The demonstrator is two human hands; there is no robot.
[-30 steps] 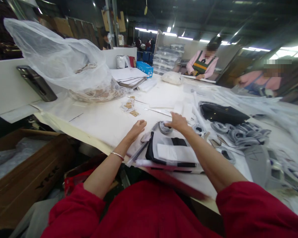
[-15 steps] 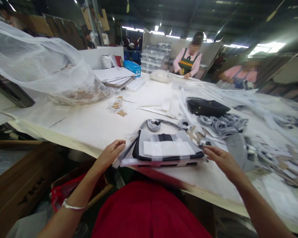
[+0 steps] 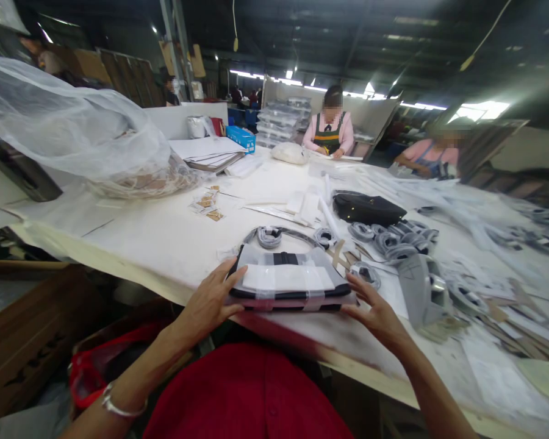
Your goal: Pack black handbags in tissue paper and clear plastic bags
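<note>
A black handbag [image 3: 283, 295], partly wrapped in translucent film with a white padding strip [image 3: 289, 277] taped across it, lies at the table's front edge. Its strap [image 3: 297, 232] curves out behind it. At the bag's left end my left hand [image 3: 217, 292] grips the corner, fingers on top and thumb along the front edge. My right hand [image 3: 368, 302] holds the opposite corner, thumb low and fingers above. A wrapped grey coil [image 3: 269, 236] sits by the strap, and another coil [image 3: 366, 275] lies just beyond my right fingers.
Several wrapped coils [image 3: 388, 238] and a second black bag [image 3: 368, 208] lie to the right. A mesh sack [image 3: 86, 134] bulges over the left side. Small tagged packets [image 3: 207, 202] rest mid-table. A co-worker [image 3: 330, 128] works across the table. Below left stands a carton [image 3: 22, 353].
Both hands have closed in from beside the handbag onto its two ends. The view has shifted slightly, and the bag appears a little further left.
</note>
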